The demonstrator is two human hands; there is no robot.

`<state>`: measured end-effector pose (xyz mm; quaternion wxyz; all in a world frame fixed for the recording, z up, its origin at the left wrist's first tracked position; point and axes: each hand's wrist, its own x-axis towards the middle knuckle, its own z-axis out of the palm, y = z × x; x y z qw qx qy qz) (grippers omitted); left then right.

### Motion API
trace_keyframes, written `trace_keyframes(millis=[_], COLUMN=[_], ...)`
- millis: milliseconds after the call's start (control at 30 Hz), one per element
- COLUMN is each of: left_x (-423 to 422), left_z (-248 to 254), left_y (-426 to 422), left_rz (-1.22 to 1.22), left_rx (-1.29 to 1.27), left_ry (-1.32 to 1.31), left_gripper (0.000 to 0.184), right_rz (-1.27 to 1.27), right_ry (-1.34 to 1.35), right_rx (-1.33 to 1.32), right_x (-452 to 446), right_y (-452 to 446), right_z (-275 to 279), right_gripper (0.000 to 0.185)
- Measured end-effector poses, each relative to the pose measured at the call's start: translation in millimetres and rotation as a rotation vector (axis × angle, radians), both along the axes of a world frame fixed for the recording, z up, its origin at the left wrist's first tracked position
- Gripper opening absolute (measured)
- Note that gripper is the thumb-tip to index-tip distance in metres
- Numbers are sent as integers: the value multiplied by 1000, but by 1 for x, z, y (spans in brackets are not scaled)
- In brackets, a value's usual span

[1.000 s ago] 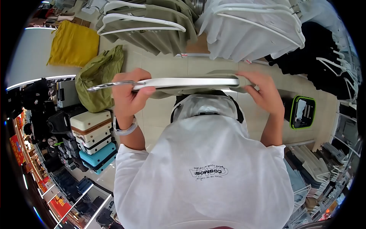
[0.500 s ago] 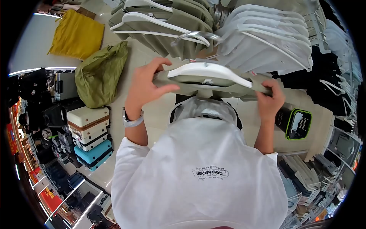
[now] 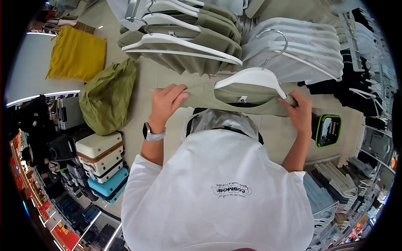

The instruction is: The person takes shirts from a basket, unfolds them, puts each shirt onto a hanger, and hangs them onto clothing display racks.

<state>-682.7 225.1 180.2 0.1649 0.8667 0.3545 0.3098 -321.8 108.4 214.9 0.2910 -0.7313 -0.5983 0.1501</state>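
Observation:
A sage-green shirt (image 3: 201, 95) stretches between my two hands, with a white hanger (image 3: 251, 77) inside its neckline and a metal hook pointing up. My left hand (image 3: 167, 100) pinches the shirt's left shoulder, a watch on that wrist. At the other shoulder, my right hand (image 3: 299, 109) grips the fabric close to the hanger's right end. The neck opening faces up and shows a small label. Just beyond hang green shirts (image 3: 209, 37) on white hangers and white shirts (image 3: 297, 50) beside them.
Left of me are a yellow bag (image 3: 77, 54), an olive bag (image 3: 109, 98) and stacked suitcases (image 3: 100, 148). A black basket with a green rim (image 3: 328, 131) stands on the floor at right. Black clothes (image 3: 356, 92) and folded garments on hangers (image 3: 335, 184) line the right side.
The hanger has tipped so its hook now points up and right. My left hand has closed on the shirt's shoulder, and the neckline shows wider. The racks appear shifted in view.

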Motion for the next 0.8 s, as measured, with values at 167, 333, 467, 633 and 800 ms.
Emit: trace_keyframes(millis=[167,333,467,633,800], left_x=[4,-10,0,0,-18], left_z=[-16,-6,27,26,26], left_y=[25,61,87,104,104], left_rz=[-27,352,323,158,43], left_rx=[-111,186,275,48,-66], left_ry=[-171,-253,-432,-356,-305], left_gripper=[15,28,33,31,26], right_rz=[-100,-219,-346,-394,-341], right_ry=[-16,-105,-41,-115,-111], right_rx=[115,-48,-223,-196,-179], right_x=[5,25,22,25,20], right_y=[-14,-47,-52,-51,-36], right_z=[3,21,43,44,57], right_gripper=[27,25,22,23,23])
